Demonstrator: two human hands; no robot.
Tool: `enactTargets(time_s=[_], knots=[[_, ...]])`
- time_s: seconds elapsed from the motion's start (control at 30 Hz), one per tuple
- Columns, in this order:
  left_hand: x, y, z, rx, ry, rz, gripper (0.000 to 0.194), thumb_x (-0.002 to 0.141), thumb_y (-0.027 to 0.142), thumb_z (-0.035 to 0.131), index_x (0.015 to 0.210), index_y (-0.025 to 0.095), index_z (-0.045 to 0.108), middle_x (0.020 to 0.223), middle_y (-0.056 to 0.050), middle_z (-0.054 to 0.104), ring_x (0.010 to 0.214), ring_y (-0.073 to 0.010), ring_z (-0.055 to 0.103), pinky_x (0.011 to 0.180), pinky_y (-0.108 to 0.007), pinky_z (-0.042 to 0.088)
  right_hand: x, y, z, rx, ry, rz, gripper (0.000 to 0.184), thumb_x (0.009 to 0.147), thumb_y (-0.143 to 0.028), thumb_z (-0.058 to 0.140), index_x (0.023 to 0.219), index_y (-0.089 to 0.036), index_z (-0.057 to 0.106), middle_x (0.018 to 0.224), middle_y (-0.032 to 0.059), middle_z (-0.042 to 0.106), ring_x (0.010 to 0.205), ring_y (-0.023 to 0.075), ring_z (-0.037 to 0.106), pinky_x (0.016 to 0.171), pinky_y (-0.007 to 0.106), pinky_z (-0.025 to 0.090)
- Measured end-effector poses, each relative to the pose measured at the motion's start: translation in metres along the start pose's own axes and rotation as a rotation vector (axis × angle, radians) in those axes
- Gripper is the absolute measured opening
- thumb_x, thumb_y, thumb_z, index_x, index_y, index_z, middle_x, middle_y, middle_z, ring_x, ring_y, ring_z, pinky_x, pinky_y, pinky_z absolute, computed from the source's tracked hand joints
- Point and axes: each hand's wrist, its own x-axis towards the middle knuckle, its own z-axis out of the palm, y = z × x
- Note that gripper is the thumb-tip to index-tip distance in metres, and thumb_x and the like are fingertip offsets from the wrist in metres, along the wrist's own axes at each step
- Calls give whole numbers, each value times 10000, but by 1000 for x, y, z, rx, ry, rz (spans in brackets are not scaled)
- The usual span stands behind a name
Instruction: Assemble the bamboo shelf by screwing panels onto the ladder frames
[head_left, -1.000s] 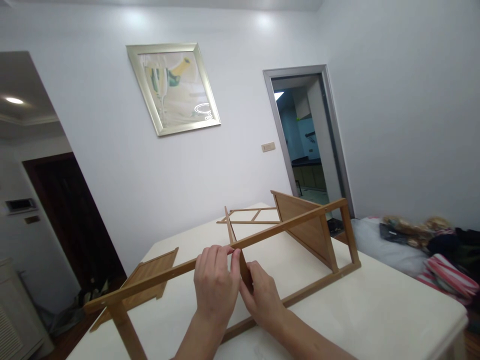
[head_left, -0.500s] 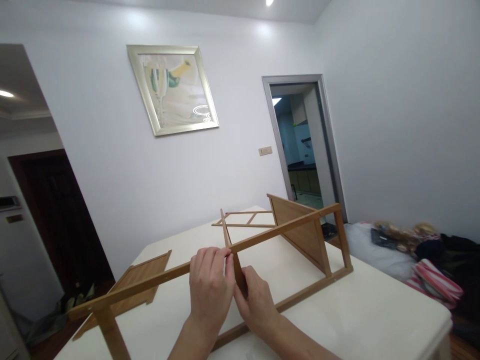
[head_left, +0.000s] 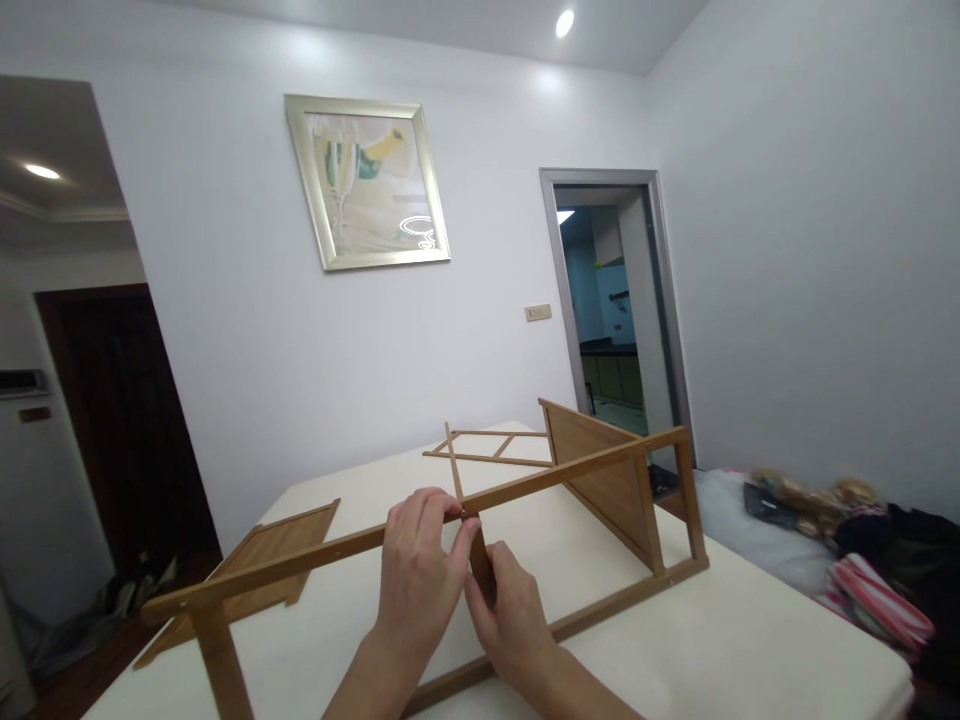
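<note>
A bamboo rack frame [head_left: 570, 470] stands on a white table [head_left: 750, 640]. Its long top rail runs from lower left to upper right. My left hand [head_left: 420, 580] is curled over that rail near its middle, thumb and fingers pinching it. My right hand [head_left: 510, 620] sits just below and to the right, fingers closed around a thin upright panel [head_left: 480, 565] that meets the rail there. A slatted end panel [head_left: 600, 470] is fixed at the frame's far end.
A loose slatted shelf board [head_left: 262, 565] lies on the table at left. A thin ladder-like frame [head_left: 487, 450] lies at the table's far edge. Clothes and bags [head_left: 862, 540] are piled at right. A doorway [head_left: 615, 310] and a framed picture [head_left: 367, 180] are on the far wall.
The view has shifted slightly upward and to the left. Both hands stay at the same joint, with the left thumb now pressed closer to the rail.
</note>
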Motion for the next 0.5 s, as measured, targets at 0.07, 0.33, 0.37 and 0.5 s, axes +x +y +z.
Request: enactTargets(time_s=[0.07,0.33,0.37,0.5], knots=[[-1,-1,1,-22,14,-4,84,826,153,592,824,212,532,823,-16,598,814,-203,566,765,-362,418,0,1,1,6,-8,6,71,901,-238,458,964,-209,444,726,-2,516,572,141,489,491,248,335],[0,-3,2,-34,10,1,81,846,141,576,810,207,547,838,-17,593,816,-193,558,771,-363,409,-1,2,2,4,11,1,51,904,-249,464,929,-209,443,705,-10,495,563,137,479,492,245,343],[0,-3,2,-37,9,-1,83,847,135,574,810,206,549,835,-16,591,812,-190,556,771,-363,409,0,2,1,4,13,0,49,903,-252,465,920,-210,444,700,-12,494,560,136,478,492,244,345],[2,-1,1,-56,2,-9,100,843,101,563,821,199,559,835,-15,588,819,-184,551,783,-366,410,1,0,-1,31,9,13,65,903,-270,466,875,-216,444,681,-18,491,554,134,479,492,243,349]])
